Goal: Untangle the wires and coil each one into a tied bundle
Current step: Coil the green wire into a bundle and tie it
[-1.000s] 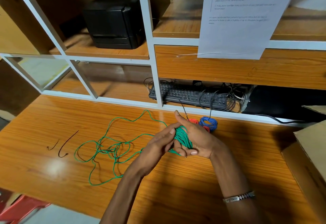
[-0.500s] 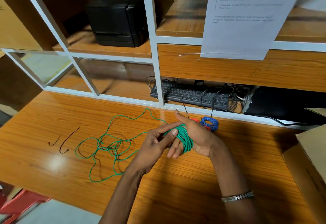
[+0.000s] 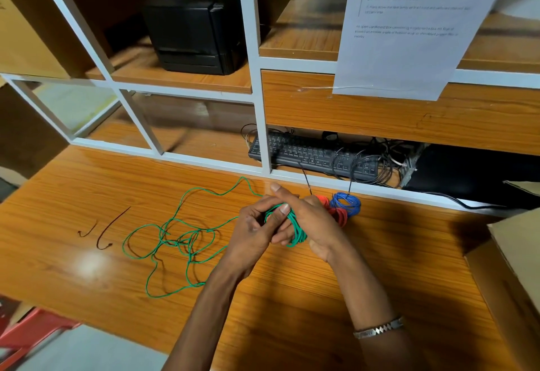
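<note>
Three wires show on the wooden desk (image 3: 292, 297): one green, one red, one blue. The green wire (image 3: 187, 242) is only partly coiled — a tight green coil (image 3: 295, 229) is wound around the fingers of the right hand (image 3: 315, 224), while the rest trails off to the left in loose, overlapping loops on the desk. The right hand stands on edge with its thumb pointing up and its fingers running through the coil, gripping it. The left hand (image 3: 254, 233) meets it from the left, its fingers curled and its thumb pressed on the green strands at the coil, pinching the wire. A metal bracelet (image 3: 378, 328) sits on the right wrist.

Just behind the right hand lie two finished bundles, touching each other: a red wire bundle (image 3: 336, 213), partly hidden by the hand, and a blue wire bundle (image 3: 346, 202) to its right. A thin dark tie end sticks up from each.

Two dark curved marks (image 3: 102, 230) lie on the desk to the left of the green loops; whether they are wire scraps or scratches I cannot tell.

The white-framed shelf unit (image 3: 257, 78) behind the desk has several compartments. The upper left one holds one black printer (image 3: 195, 28). The low compartment at desk level holds one black keyboard (image 3: 312, 156) with a tangle of black cables (image 3: 377, 163) at its right end. One printed sheet of paper (image 3: 409, 28) hangs over the front of the upper right shelf. One cardboard box (image 3: 514, 253) stands at the right edge of the desk — its contents are not visible.
</note>
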A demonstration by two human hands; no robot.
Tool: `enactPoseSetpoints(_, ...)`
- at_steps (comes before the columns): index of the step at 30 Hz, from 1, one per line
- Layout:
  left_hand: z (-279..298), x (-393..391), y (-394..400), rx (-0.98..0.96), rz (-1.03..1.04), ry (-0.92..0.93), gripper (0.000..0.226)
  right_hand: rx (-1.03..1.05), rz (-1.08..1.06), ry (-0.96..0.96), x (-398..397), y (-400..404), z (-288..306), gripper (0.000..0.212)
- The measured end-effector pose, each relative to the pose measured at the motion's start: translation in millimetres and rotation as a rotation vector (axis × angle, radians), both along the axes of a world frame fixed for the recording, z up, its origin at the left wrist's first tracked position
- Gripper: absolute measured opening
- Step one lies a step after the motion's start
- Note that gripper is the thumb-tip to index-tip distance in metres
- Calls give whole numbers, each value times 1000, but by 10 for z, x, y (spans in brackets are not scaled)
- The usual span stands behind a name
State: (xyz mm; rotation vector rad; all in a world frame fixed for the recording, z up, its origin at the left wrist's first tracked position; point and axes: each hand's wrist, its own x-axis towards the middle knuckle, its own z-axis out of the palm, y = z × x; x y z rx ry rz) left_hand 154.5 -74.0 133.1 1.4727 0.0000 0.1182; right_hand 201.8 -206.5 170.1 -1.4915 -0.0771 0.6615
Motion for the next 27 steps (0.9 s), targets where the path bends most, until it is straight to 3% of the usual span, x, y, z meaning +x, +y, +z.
enactPoseSetpoints(4,-42,-85,128,-72,57,57,27,195,137,241,50,95,-174,87)
enactPoseSetpoints(8,-58,-219,367,-323,62,161,26,408,353,373,-6,221,-238,69)
enactPoseSetpoints(13,-57,-410,710,-384,96,248,25,567,530,450,-118,447,-289,52)
enactPoseSetpoints(17,-47,-515,861,-363,144,244,17,552,598,443,-193,605,-269,45)
enactPoseSetpoints(22,-75,-519,995,-404,221,211,16,433,485,392,-209,837,-138,40)
enactPoseSetpoints(27,-83,-430,1119,-431,276,212,41,308,312,386,-118,1131,-100,34)
